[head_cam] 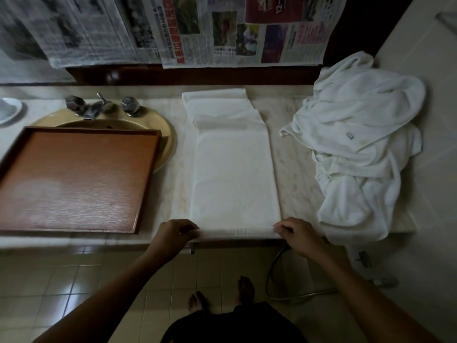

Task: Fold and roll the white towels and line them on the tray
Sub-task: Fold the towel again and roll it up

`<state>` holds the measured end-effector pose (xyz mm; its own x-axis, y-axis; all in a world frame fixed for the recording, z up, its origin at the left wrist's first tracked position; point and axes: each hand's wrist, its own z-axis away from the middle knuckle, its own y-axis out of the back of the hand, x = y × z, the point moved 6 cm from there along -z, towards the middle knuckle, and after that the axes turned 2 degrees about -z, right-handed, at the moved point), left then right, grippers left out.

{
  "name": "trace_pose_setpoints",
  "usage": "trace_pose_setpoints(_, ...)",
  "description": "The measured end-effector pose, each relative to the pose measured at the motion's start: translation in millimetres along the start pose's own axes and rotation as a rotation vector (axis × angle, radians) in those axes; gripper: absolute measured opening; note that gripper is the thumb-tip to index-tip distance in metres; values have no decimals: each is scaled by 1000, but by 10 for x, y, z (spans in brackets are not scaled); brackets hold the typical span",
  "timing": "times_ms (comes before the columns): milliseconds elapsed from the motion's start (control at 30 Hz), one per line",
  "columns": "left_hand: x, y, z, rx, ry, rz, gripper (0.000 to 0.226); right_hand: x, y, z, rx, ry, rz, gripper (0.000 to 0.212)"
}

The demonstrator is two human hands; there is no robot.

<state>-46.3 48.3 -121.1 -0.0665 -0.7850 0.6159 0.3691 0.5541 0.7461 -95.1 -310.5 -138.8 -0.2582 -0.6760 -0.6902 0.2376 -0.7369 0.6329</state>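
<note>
A long white folded towel (235, 169) lies flat on the pale marble counter (294, 184), running from the near edge to the back wall; its far end is folded back in layers. Both hands have their fingers curled onto its near hem: the left hand (173, 236) pinches the left corner and the right hand (296, 233) pinches the right corner, the hem sitting right at the counter's front edge. A rectangular brown wooden tray (74, 179) rests to the left, partly over a beige oval sink (163, 127) with 2 chrome tap handles (101, 105); a heap of crumpled white towels (358, 144) lies to the right; newspaper sheets (222, 30) hang on the wall behind.
</note>
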Motion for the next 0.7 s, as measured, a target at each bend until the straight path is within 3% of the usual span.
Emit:
trace_pose_setpoints(133, 8, -5, -76, -16, 88, 14, 14, -10, -13, -55, 38, -64, -11, 5)
trace_pose_setpoints(267, 13, -64, -116, 52, 132, -13, 14, -96, -70, -58, 110, -32, 66, 10)
trace_pose_setpoints(367, 109, -125, -85, 150, -7, -141, 21, -260, -140, -26, 185, 118, 211, 24)
trace_pose_setpoints(500, 276, -401, 16, 99, -306, -333, 38, -474, -291, 50, 200, 396, 356, 38)
trace_pose_setpoints(700, 184, -499, 94, 40, -359, -367, 30, -358, -380, 109, 186, 501, 431, 44)
